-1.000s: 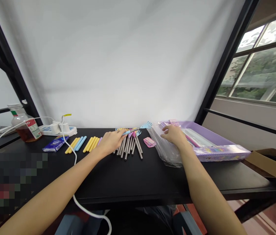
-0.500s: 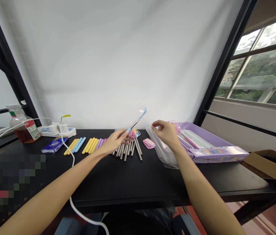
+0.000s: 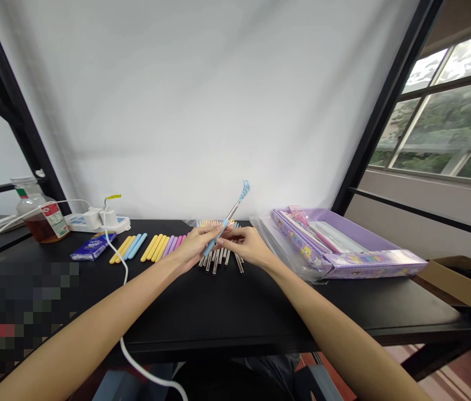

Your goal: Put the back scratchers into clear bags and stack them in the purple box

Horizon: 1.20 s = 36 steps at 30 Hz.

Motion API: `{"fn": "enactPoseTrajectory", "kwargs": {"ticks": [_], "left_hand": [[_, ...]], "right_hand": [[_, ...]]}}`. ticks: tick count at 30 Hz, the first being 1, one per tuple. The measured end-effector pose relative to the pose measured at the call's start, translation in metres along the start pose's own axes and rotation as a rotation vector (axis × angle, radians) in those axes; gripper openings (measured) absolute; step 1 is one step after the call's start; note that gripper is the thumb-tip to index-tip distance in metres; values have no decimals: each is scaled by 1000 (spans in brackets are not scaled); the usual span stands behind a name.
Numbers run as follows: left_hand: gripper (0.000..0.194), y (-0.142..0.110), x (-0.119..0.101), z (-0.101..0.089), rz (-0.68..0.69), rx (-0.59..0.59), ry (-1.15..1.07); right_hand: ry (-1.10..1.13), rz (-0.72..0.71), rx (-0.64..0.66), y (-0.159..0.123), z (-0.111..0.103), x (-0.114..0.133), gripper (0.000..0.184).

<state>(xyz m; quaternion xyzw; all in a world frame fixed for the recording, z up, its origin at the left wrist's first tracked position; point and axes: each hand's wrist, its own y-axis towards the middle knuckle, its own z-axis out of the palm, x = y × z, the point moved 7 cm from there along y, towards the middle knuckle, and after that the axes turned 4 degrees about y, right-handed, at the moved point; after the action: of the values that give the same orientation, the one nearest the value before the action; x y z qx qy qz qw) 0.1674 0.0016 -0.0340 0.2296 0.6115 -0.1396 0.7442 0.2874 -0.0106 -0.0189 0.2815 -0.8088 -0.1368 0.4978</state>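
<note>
A back scratcher with a light blue claw head, a metal rod and a blue handle [image 3: 214,238] slants up and to the right. My left hand [image 3: 194,245] is closed around its handle. From the other side, my right hand [image 3: 250,245] meets it with thumb and fingers closed at the handle; part of that grip is hidden. Behind and below both hands lies a pile of more back scratchers, their metal rods [image 3: 214,264] pointing toward me. Left of my left hand, loose yellow handles [image 3: 154,248], blue handles [image 3: 134,247] and purple and pink ones lie in a row.
Clear plastic sleeves [image 3: 269,231] lie beside a purple box [image 3: 369,264] holding packaged items. At left are a blue packet [image 3: 93,247], a power strip [image 3: 121,225] and a bottle of brown liquid [image 3: 41,214]. A white cable [image 3: 123,340] crosses the desk's front edge.
My right hand has come left from above the plastic sleeves to the scratcher's handle. The scratcher's blue handle now shows between my hands. The pink cards are now out of sight around my right hand.
</note>
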Motion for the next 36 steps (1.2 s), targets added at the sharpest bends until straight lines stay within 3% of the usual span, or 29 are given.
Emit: {"fn": "enactPoseTrajectory", "kwargs": {"ticks": [4, 9, 14, 17, 19, 26, 30, 33, 36], "left_hand": [[31, -2, -5, 5, 62, -7, -66], [37, -1, -3, 2, 30, -46, -43], [35, 4, -10, -32, 153, -329, -69], [55, 2, -14, -55, 197, -514, -1], [65, 1, -18, -64, 223, -576, 83], [62, 2, -22, -65, 288, -537, 146], [39, 4, -20, -68, 255, -557, 84], [19, 5, -18, -71, 197, -583, 50], [25, 4, -17, -71, 137, -558, 103]], "right_hand": [[240, 43, 52, 2, 13, -6, 34], [452, 87, 70, 4, 26, -6, 34], [598, 169, 9, 4, 19, -6, 38], [585, 184, -31, 4, 8, -11, 44], [551, 196, -13, 4, 3, -14, 47], [539, 220, 54, 4, 2, -17, 43], [577, 245, 79, 3, 3, -15, 40], [483, 320, 126, 1, 2, -19, 46], [296, 320, 174, 0, -4, -19, 53]]}}
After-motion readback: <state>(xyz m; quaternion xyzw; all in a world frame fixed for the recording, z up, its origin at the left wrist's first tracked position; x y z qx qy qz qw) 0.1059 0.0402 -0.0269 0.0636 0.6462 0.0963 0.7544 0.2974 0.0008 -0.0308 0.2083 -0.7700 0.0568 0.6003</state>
